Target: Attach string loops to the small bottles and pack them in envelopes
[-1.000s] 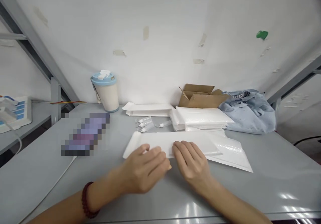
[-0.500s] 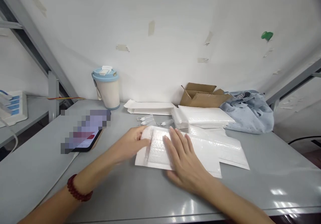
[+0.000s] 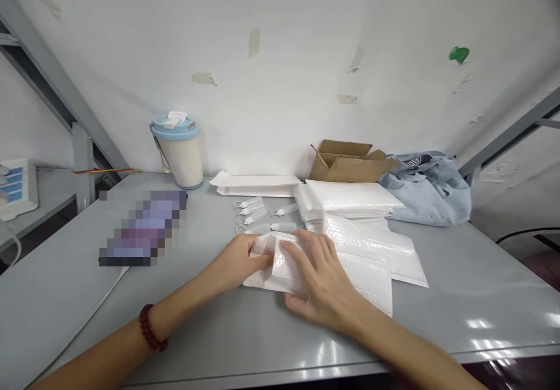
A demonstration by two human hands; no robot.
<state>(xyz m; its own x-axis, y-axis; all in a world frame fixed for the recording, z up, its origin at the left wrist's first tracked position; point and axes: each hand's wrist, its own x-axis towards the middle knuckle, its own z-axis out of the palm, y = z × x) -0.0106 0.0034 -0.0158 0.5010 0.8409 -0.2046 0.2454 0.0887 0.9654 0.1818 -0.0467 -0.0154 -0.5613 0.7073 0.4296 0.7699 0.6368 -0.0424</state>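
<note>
A white bubble mailer (image 3: 371, 273) lies on the grey table (image 3: 219, 331) in front of me. My left hand (image 3: 238, 259) pinches its left end, where the opening flap is lifted. My right hand (image 3: 321, 282) lies over the mailer's left part, fingers curled onto the flap edge. A second mailer (image 3: 380, 244) lies just behind it. Several small clear tubes with ring clips (image 3: 256, 214) rest on the table just beyond my hands.
A stack of white mailers (image 3: 350, 200), a brown carton (image 3: 345, 165) and a blue cloth bundle (image 3: 429, 189) sit at the back right. A flat white envelope pile (image 3: 256, 183) and a blue-lidded cup (image 3: 177, 151) stand by the wall. A blurred phone (image 3: 142, 227) with cable lies left.
The mailer was turned bubble-side up and pulled closer. My left hand moved to its left end and lifted the flap; my right hand shifted onto that end, fingers curling.
</note>
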